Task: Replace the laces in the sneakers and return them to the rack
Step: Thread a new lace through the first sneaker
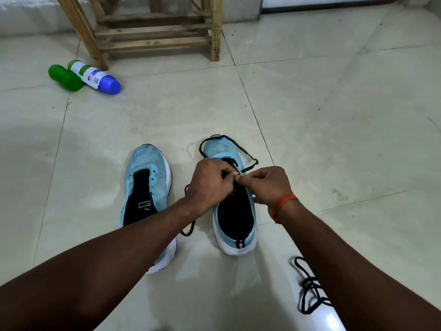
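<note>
Floor [310,115]: pale glossy tiles, wooden shoe rack [155,27] at back.
Right sneaker [235,211]: beside the laceless left sneaker [145,187].
Left hand [210,185]: grip pinched closed on the black lace [205,149].
Right hand [269,185]: grip pinched on it too (fingertips touching).
Spare lace [310,290]: near the right forearm.

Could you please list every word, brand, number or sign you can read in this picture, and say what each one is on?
"UMA": white letters with a small logo on the dark insole of the left sneaker; a forearm may hide more letters.
Label on the white bottle with the blue cap: print too small and blurred to read.
Nothing else carries readable text.
</note>
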